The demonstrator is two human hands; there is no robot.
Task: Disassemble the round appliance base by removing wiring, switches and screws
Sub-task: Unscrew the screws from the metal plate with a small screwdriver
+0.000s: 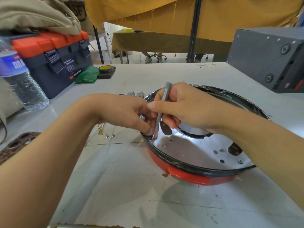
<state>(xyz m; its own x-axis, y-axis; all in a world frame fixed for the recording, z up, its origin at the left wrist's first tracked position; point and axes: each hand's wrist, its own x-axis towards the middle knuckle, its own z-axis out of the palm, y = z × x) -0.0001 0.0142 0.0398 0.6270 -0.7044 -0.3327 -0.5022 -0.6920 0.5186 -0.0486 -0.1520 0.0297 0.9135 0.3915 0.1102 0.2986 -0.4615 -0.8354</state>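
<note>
Round appliance base [189, 171], red-walled with a black rim, lying open side up on the tabletop [148, 195] at centre right of the frame; its bright metal inner plate shows several empty holes and one screw [240, 161] seated at lower right. The right hand [185, 109] is curled round a slim grey screwdriver [162, 109], held steeply with its tip down at the plate's left edge, just inside the rim. The left hand [130, 112] reaches over the rim, its fingertips pressed together beside the tip; whether they pinch a screw or only steady the spot is hidden. Judged step: screw removal at the left inner edge, with wiring no longer visible in the shell. The next move probably calls for keeping the tip seated and vertical while turning, then lifting the loosened screw clear. Two loose screws [109, 135] lie on the tabletop left of the base, near a brass-coloured fitting [100, 131]. Further out: a water bottle [21, 83] and toolbox [54, 63] at upper left, a tape roll [105, 68] beyond, and a grey box [269, 58] at upper right.
</note>
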